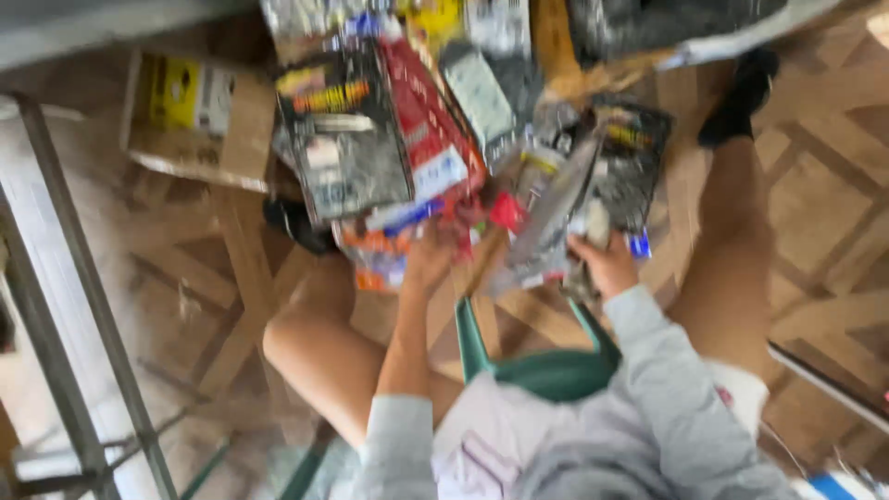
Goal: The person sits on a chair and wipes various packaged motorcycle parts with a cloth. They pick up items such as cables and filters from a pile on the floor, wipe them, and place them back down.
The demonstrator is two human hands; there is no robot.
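Between the person's knees, both hands reach into a heap of flat retail packets. At the left hand [428, 264] the grip is closed on the lower edge of a red and white packet [428, 130], with an orange and white packet [380, 259] just beneath the fingers. At the right hand [607, 264] the grip is closed on a dark packet with a clear window [625, 167], thumb on top, and a small blue tab [639, 243] shows just beside the knuckles. Motion blur hides the finer finger positions. Between the two hands lie a small red piece [506, 211] and a long silvery packet [556, 208], overlapping one another. Left of the red packet, a larger black packet with a yellow header [341, 139] leans over the pile. Further out, an open cardboard box with a yellow label [199, 116] lies on the wooden parquet floor [815, 204]. Below the hands a green chair frame [546, 370] shows against the grey sweatshirt sleeves [667, 370]. Bare legs spread to either side, with a black shoe [741, 97] at upper right. Along the left edge stands a grey metal frame [65, 278].
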